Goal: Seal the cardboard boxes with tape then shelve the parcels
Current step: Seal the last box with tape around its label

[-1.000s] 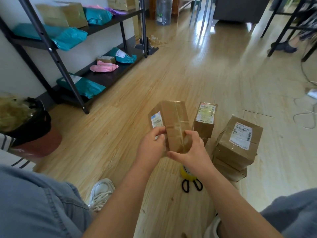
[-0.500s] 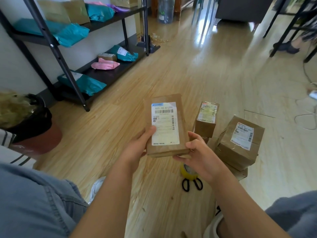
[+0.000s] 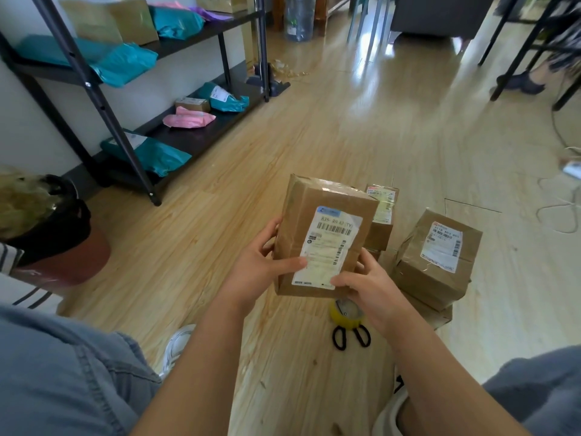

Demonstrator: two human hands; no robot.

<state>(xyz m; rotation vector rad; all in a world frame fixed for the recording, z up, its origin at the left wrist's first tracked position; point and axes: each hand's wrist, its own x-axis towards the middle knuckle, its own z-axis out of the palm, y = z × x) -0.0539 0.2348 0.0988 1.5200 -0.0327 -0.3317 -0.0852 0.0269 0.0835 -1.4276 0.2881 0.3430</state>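
Both grips are on the one parcel. The left grip (image 3: 261, 265) holds its left side with the thumb laid across to the label's edge, and the right grip (image 3: 369, 284) pinches the lower right corner, thumb on the label's bottom edge. The cardboard box (image 3: 314, 196) is up in the air between them, above the yellow tape roll (image 3: 345, 313) and black scissors (image 3: 350, 336) lying on the floor (image 3: 314, 136).

A second ago its taped seam faced the person and the shipping label (image 3: 328, 247) sat round the side. Since then the box has been rolled over, so the label now faces up, and the far end has tipped into sight with glossy tape across it. To me that reads as a last look over a sealed box, so shelving seems next.

The black shelf (image 3: 201, 133) stands well apart to the left. Other taped boxes (image 3: 437, 256) wait on the floor at the right.
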